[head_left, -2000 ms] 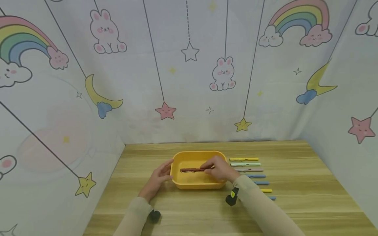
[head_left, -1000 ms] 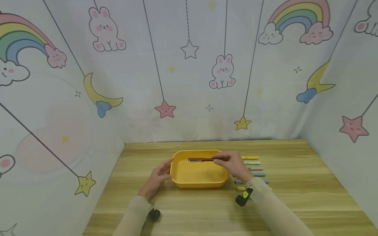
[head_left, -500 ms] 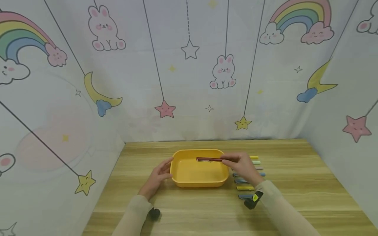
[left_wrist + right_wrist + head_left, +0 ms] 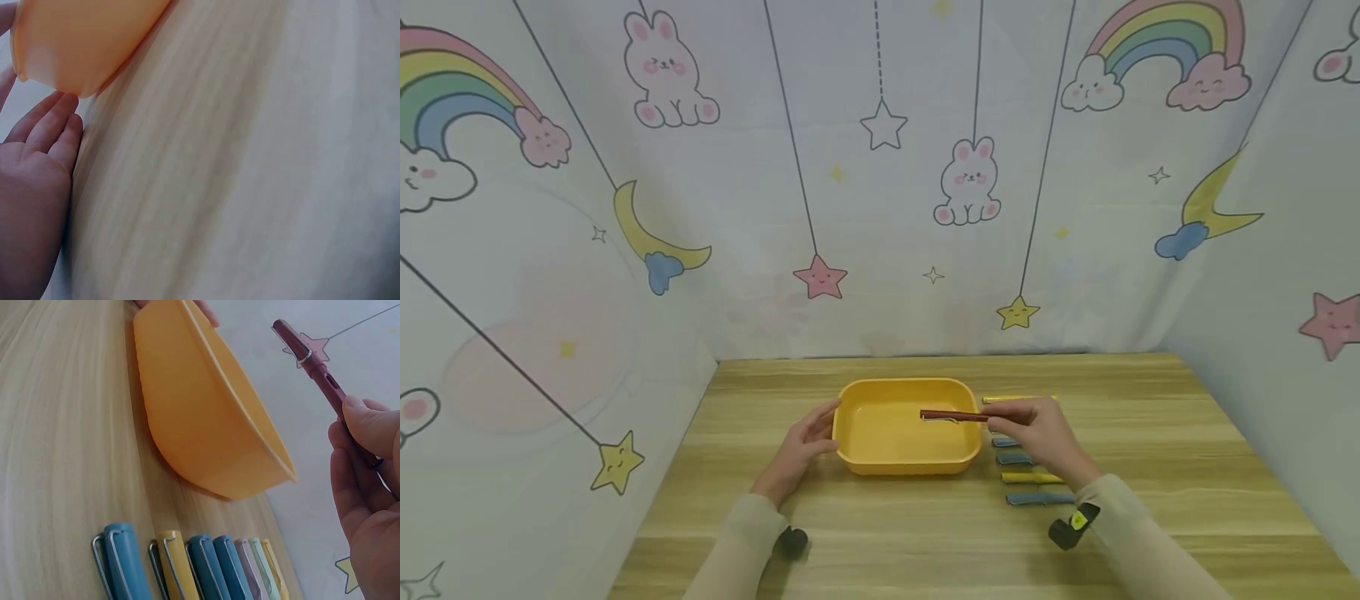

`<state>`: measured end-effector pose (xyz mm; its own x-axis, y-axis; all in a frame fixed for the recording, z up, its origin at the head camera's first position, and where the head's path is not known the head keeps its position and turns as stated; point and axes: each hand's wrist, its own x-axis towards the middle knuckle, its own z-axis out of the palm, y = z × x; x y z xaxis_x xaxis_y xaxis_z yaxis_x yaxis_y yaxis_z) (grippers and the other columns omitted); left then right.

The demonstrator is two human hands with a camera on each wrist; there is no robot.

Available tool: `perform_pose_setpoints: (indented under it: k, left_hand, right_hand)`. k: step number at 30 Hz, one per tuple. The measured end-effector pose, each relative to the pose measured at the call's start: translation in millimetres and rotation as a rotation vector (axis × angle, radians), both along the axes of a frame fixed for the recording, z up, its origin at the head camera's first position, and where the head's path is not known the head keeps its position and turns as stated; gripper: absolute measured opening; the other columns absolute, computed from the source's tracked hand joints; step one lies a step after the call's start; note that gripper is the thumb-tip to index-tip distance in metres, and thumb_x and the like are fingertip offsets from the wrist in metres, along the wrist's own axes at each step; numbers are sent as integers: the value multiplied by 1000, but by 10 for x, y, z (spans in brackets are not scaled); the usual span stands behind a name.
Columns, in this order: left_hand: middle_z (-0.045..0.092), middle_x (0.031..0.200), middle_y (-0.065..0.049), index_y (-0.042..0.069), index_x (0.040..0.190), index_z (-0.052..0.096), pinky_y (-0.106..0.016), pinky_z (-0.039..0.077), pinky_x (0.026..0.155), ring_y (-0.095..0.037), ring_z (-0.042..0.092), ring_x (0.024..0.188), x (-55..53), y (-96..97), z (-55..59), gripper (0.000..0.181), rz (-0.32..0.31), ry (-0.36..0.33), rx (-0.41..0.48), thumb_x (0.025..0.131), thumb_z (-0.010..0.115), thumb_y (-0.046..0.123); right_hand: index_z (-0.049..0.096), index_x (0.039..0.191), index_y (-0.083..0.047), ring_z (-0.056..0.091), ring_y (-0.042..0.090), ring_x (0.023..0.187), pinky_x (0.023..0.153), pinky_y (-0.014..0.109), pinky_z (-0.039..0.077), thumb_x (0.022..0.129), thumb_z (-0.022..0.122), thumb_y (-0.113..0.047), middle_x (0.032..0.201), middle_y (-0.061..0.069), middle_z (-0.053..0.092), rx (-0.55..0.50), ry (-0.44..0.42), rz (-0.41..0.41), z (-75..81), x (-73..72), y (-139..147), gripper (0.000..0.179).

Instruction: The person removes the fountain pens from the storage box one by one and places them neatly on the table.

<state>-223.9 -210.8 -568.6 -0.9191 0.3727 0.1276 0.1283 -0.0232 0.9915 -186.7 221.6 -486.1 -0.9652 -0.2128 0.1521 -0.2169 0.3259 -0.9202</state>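
A yellow plastic basin (image 4: 910, 468) stands on the wooden table, its inside bare. My left hand (image 4: 797, 454) rests against its left end; in the left wrist view the fingers (image 4: 53, 128) lie nearly straight along the outer wall. Between thumb and fingers, my right hand (image 4: 1037, 429) pinches a dark red fountain pen (image 4: 951, 416) with a metal clip. The pen is held level over the basin's right rim, clip end pointing left. In the right wrist view the capped end (image 4: 294, 344) sticks out well beyond the fingertips.
Right of the basin lies a row of several pens. A blue pen (image 4: 1037, 499) is nearest, then a yellow pen (image 4: 1026, 478); my right hand partly covers the farther ones. A printed cloth (image 4: 880, 250) hangs around the table (image 4: 880, 542) at back and sides.
My right hand has lifted the dark red pen from inside the basin and carried it to the right, lowering it slightly at the end. My left hand has stayed at the basin.
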Motion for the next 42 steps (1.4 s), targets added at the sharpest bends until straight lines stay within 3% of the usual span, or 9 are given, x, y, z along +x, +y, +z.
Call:
perform_pose_setpoints:
  k: [8,13,17,22,34,42]
  left_hand:
    - [38,167,-16,13,161,43,-22,45,111,-37,39,152,21,-5,-7,70,2,-30,-25,97,70,3]
    - [38,167,-16,14,161,42,-23,45,111,-36,39,152,18,-10,-11,70,1,-33,-23,97,70,3]
    - [37,167,-19,9,161,41,-23,45,110,-39,37,152,16,-10,-4,71,-7,-12,-11,97,70,2]
    - [37,166,-21,7,161,40,-22,46,110,-41,37,151,20,-11,7,72,-10,-3,-3,96,70,0]
    - [36,167,-21,8,162,40,-22,45,110,-41,36,152,14,-14,3,71,-16,-3,-17,98,69,2]
    - [36,166,-23,5,161,40,-23,45,110,-41,37,151,10,-4,21,71,-10,0,8,96,69,-1]
  right_hand:
    - [80,117,-1,76,32,96,75,39,64,96,77,-17,111,11,79,-9,10,15,-67,165,176,26]
    - [79,119,0,74,15,92,72,35,63,96,77,-17,113,6,80,-29,4,10,-98,260,290,28]
    - [79,115,3,74,9,91,74,32,63,94,78,-11,113,6,79,-31,62,-4,-122,315,382,25]
    - [77,114,8,76,14,93,76,33,64,94,77,-6,112,6,80,-43,71,6,-164,404,494,24]
    - [75,116,11,77,19,95,78,38,65,95,76,-4,109,4,80,-79,-9,10,-258,648,697,26]
    - [81,108,2,77,11,90,72,33,64,92,78,-3,105,8,81,19,60,-25,-349,807,848,17]
